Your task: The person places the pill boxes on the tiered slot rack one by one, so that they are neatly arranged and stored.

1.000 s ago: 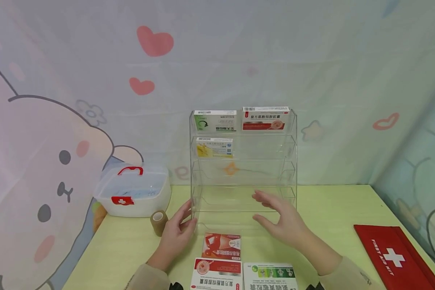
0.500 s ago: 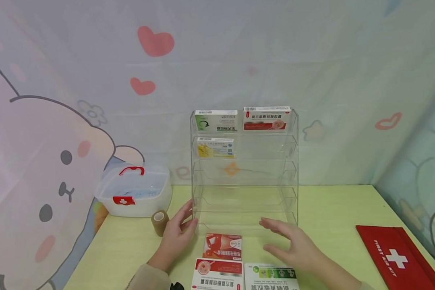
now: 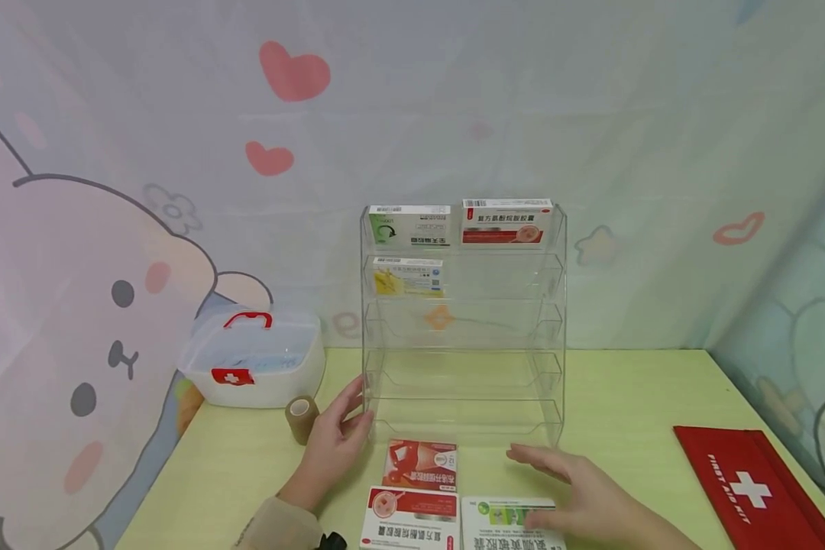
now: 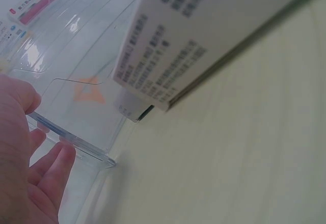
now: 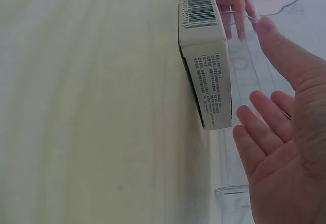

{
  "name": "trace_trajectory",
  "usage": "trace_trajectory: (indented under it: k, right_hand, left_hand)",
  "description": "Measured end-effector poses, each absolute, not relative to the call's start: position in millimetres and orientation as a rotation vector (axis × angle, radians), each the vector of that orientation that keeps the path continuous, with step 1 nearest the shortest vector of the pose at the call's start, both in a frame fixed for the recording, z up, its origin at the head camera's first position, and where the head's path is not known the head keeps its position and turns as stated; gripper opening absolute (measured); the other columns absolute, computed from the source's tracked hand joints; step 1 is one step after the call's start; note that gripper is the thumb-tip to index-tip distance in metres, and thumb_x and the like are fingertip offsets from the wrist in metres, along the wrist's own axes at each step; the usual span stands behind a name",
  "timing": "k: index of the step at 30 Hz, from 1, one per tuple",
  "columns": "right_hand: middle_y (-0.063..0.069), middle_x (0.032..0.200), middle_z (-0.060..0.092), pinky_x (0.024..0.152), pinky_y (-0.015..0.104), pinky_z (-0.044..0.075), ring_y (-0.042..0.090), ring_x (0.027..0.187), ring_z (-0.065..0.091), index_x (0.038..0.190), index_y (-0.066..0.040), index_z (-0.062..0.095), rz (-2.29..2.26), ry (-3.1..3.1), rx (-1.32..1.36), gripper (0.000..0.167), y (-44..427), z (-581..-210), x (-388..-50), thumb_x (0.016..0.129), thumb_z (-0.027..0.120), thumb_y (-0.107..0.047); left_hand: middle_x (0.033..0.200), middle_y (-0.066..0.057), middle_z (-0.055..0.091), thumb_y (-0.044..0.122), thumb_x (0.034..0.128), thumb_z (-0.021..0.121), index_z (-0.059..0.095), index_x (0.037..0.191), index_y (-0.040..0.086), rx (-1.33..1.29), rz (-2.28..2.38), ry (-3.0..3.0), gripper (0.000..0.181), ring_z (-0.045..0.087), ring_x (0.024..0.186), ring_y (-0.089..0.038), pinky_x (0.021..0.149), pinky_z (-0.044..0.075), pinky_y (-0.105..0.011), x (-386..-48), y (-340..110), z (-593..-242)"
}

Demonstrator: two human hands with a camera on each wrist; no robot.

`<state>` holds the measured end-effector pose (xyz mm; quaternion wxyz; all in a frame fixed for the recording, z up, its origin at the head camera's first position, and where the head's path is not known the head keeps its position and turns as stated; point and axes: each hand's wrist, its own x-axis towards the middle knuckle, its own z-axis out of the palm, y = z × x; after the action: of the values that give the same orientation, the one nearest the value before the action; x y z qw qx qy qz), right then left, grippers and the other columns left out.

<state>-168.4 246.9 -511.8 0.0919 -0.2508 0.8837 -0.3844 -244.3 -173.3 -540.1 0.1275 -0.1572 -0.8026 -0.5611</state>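
Note:
A clear tiered display rack [image 3: 464, 374] stands on the table. My left hand [image 3: 337, 447] grips its left side panel; in the left wrist view the thumb lies on one side of the panel and the fingers on the other. My right hand [image 3: 577, 493] is spread with nothing in it, over the right end of a white and green medicine box [image 3: 498, 527]. In the right wrist view its fingers are apart from the box. Beside that box lies a red and white medicine box [image 3: 410, 523], with a red-orange medicine box [image 3: 421, 466] behind it.
On the rack's top tier sit a green and white box [image 3: 410, 227] and a red and white box [image 3: 506, 225]; a yellow and white box [image 3: 407, 277] sits below. A brown bandage roll [image 3: 302, 420], a white first aid case [image 3: 261, 367] and a red pouch [image 3: 756, 485] flank the rack.
My right hand has drawn back from the front of the rack, down toward the white and green box. My left hand has stayed on the rack's side.

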Motion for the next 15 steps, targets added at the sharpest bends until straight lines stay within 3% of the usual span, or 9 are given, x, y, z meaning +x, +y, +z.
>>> trace_trajectory:
  k: [7,11,15]
  right_hand:
    - [-0.013,0.164,0.057,0.106,0.011,0.050,0.016,0.146,0.056,0.161,-0.038,0.054,-1.157,2.407,-0.603,0.087,252.8,-511.6,-163.4,0.085,0.094,-0.047]
    - [-0.015,0.163,0.057,0.105,0.017,0.055,0.019,0.145,0.056,0.160,-0.042,0.054,-1.121,2.406,-0.560,0.087,256.8,-512.3,-160.4,0.083,0.095,-0.048]
    - [-0.011,0.162,0.058,0.107,0.035,0.065,0.025,0.142,0.055,0.160,-0.042,0.053,-1.141,2.355,-0.472,0.091,260.4,-512.7,-158.8,0.080,0.097,-0.048]
  left_hand:
    - [0.164,-0.020,0.058,0.002,0.1046,0.072,0.049,0.166,0.013,-0.468,-1.639,-2.334,0.066,0.063,0.145,-0.044,0.111,0.062,-0.032,-244.5,-173.5,-541.1]
    - [0.163,-0.022,0.058,0.002,0.1044,0.071,0.049,0.166,0.013,-0.473,-1.644,-2.327,0.066,0.063,0.145,-0.045,0.111,0.062,-0.035,-244.7,-173.4,-540.8]
    - [0.162,-0.023,0.059,0.002,0.1044,0.071,0.049,0.166,0.014,-0.469,-1.646,-2.322,0.067,0.062,0.145,-0.046,0.111,0.062,-0.037,-244.3,-173.8,-540.7]
